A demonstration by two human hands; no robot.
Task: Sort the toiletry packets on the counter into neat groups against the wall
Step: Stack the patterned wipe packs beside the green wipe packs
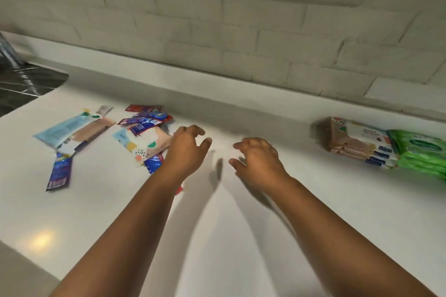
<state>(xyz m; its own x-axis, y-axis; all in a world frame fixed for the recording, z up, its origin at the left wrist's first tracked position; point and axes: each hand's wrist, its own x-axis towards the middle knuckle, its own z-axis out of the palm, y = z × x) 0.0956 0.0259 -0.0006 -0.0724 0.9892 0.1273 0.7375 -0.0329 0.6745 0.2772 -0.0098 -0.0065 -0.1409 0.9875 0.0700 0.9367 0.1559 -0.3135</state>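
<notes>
Counter point(241, 236) smooth, glossy white (lamp glare); packets point(144, 125) shiny plastic; sink point(24, 84) metal.

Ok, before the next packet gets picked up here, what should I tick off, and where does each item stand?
1. Left hand free to take a packet: ok, fingers loosely curled, holding nothing.
2. Right hand free: ok, nothing in it.
3. Sorted groups at the wall: ok, patterned wipes stack and green wipes stack sit side by side.
4. Loose packets within reach: ok, beside the left hand.
5. Loose packets separated: not ok, they overlap.
6. Packet types legible: cannot tell, blurred.
</notes>
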